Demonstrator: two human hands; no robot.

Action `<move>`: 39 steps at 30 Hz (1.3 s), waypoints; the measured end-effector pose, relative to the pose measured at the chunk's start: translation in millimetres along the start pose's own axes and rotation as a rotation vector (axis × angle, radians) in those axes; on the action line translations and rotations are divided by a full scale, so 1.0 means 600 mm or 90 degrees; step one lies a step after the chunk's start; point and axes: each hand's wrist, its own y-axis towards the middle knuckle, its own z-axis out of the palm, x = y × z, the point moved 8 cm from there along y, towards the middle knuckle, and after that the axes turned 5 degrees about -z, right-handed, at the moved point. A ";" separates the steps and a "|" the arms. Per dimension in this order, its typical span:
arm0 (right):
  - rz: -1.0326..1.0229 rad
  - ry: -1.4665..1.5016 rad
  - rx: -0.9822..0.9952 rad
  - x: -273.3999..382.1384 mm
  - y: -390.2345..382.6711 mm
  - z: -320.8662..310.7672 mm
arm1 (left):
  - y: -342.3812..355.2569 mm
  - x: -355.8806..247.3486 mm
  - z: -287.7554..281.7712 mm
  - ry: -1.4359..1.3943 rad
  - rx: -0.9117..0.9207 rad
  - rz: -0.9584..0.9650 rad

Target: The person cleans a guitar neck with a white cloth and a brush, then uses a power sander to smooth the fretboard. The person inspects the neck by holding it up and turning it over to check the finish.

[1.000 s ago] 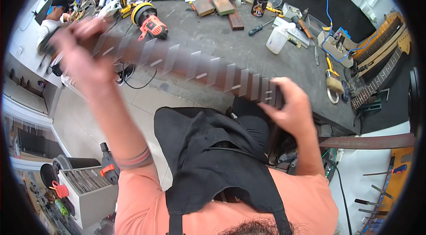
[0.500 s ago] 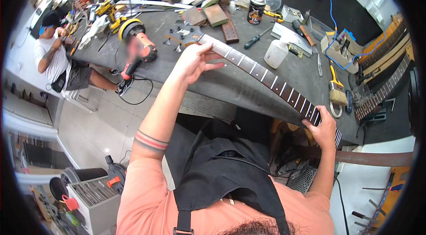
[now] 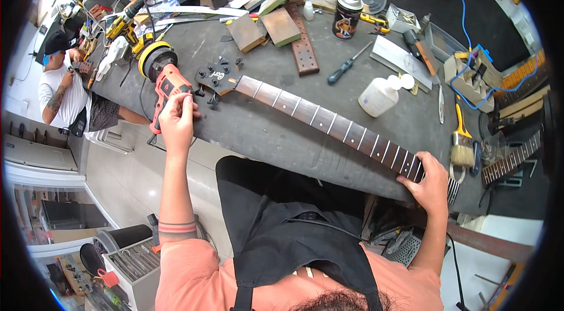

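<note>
A guitar neck (image 3: pixel 330 123) with a dark fretboard and pale frets lies slantwise along the near side of the bench, its headstock and tuners at the left. My right hand (image 3: pixel 427 180) is closed round its lower right end, thumb on the near edge. Left of the headstock, my left hand (image 3: pixel 177 117) is raised with its fingers curled together, beside a red and black polisher (image 3: pixel 169 79) with a yellow-rimmed pad. Whether anything is between those fingers is hidden. The hand partly overlaps the polisher's body.
Behind the neck lie sanding blocks (image 3: pixel 281 26), a drilled wooden strip (image 3: pixel 304 49), a spray can (image 3: pixel 348 14), a screwdriver (image 3: pixel 349 65) and a white bottle (image 3: pixel 380 97). A brush (image 3: pixel 463 145) is at right. A person (image 3: pixel 63 88) sits at far left.
My left hand has let go of the neck near the headstock and moved left and down to the polisher. The headstock end has shifted left and lower; my right hand keeps its hold.
</note>
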 end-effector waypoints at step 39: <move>-0.088 0.677 0.067 0.403 0.116 0.109 | -0.201 -0.266 0.140 0.013 0.396 0.101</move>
